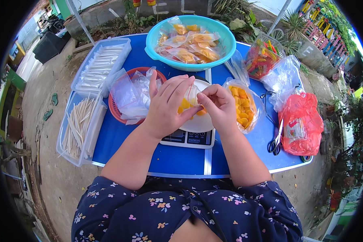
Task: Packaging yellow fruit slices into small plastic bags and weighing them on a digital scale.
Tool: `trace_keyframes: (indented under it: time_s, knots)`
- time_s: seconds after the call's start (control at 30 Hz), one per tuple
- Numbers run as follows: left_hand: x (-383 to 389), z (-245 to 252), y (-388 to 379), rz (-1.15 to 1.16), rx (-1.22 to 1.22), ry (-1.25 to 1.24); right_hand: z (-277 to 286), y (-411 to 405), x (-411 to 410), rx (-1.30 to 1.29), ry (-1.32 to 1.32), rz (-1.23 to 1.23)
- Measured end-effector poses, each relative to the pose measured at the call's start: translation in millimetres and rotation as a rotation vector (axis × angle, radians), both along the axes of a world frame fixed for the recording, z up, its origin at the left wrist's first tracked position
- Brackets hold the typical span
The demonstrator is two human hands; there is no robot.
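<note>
My left hand (171, 106) holds a small clear plastic bag (194, 93) with yellow-orange chips inside and a red line near its top. At the bag's right edge, my right hand (219, 104) pinches the plastic between thumb and fingers. Both hands are above a white plate (196, 126), which rests on a digital kitchen scale (199, 141). My left hand and the bag hide part of the plate. Just right of my right hand lies an opened plastic bag of yellow-orange chips (243, 106). Left of my left hand is a red plastic basket (113, 110) with empty clear bags (127, 90).
At the back of the blue table (175, 161) stands a turquoise basin (151, 50) of filled packets. Clear boxes on the left hold wrapped sticks (99, 65) and wooden sticks (78, 127). A jar of colourful packets (263, 56), scissors (276, 140) and a red plastic bag (302, 127) lie right.
</note>
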State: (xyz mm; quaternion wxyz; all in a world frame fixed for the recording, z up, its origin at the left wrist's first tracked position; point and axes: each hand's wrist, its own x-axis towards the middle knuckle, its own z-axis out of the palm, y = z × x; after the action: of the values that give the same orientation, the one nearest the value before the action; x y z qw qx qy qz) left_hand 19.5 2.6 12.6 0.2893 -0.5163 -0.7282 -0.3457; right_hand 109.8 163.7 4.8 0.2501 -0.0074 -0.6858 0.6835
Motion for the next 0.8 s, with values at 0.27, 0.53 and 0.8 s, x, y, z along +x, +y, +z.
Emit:
trace_keyframes:
  time_s: [0.27, 0.53, 0.8]
  knots:
    - [-0.9, -0.2, 2.1, -0.024, 0.009, 0.057, -0.3, -0.6, -0.2, -0.084, 0.037, 0.027]
    - [-4.5, -4.1, -0.2, -0.061, -0.006, -0.042, 1.8, -0.9, -1.6, -0.006, 0.039, -0.023]
    - [-7.9, -1.2, -1.7, -0.044, -0.001, -0.09, -4.6, 13.9, -6.8, 0.131, 0.176, -0.022]
